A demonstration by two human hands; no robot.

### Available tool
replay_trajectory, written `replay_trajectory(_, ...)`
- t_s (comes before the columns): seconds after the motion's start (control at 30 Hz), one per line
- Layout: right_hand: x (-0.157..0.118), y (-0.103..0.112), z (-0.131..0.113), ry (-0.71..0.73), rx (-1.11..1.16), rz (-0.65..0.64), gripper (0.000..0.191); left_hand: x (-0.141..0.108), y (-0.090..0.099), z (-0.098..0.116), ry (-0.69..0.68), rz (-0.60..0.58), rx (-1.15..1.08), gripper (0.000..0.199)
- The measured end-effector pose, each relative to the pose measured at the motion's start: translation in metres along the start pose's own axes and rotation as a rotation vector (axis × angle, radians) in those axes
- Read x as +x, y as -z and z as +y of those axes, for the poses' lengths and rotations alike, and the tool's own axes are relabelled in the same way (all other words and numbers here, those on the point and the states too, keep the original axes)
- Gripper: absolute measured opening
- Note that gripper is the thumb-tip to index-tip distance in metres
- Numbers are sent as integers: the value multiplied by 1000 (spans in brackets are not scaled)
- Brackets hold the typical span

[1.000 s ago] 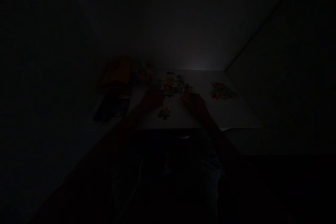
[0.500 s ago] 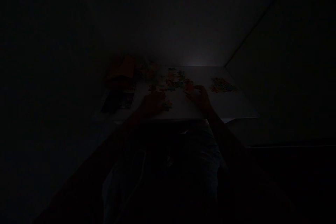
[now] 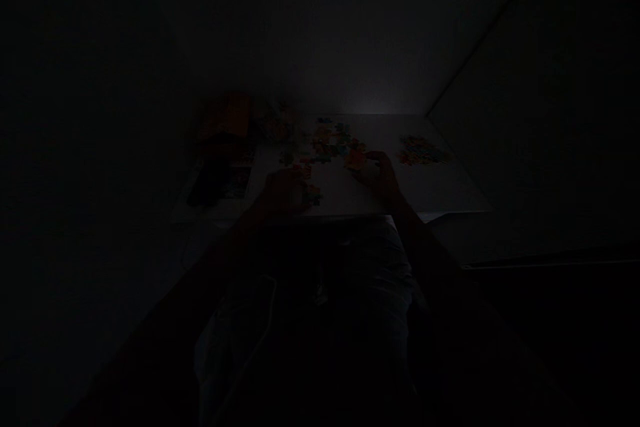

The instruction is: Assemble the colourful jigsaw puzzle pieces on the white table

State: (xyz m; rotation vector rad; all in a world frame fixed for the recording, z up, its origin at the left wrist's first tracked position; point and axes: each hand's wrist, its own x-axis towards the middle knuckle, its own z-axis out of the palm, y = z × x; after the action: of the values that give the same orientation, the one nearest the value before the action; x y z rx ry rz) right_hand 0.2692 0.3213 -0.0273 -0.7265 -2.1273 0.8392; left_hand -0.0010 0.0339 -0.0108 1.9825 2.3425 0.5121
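The picture is very dark. Colourful joined jigsaw pieces (image 3: 327,147) lie flat on a white tabletop (image 3: 330,190). At their right edge sits an orange jigsaw section (image 3: 355,159). My right hand (image 3: 383,178) has it between thumb and bent fingers. Lower left, my left hand (image 3: 283,188) rests on the table with its fingers curled at the edge of a small greenish jigsaw section (image 3: 312,195). Darkness blurs those fingertips, so I cannot make out whether they grip it.
A heap of loose jigsaw pieces (image 3: 423,151) lies on the right of the table. Toward the back left stands an orange bag or box (image 3: 227,117), with more pieces (image 3: 280,127) beside it. A dark flat picture card (image 3: 235,183) lies at the left. A wall rises behind the table.
The view has tilted slightly, so everything sits a little higher in the picture. My left hand and the small section beside it have shifted slightly left. My right hand stays at the orange section.
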Motion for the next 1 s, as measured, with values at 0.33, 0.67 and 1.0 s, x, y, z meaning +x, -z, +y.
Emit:
replay_trajectory(0.33,3,1,0,23,-13,-3,69,1,3,-1,54,21,-46,56)
replay_trajectory(0.67,-4,1,-8,-24,-104,38,57,2,4,3,54,24,-37,56)
replay_trajectory(1.0,-16,-7,-32,121,-454,-227,58,-3,14,-9,86,-25,-1,59)
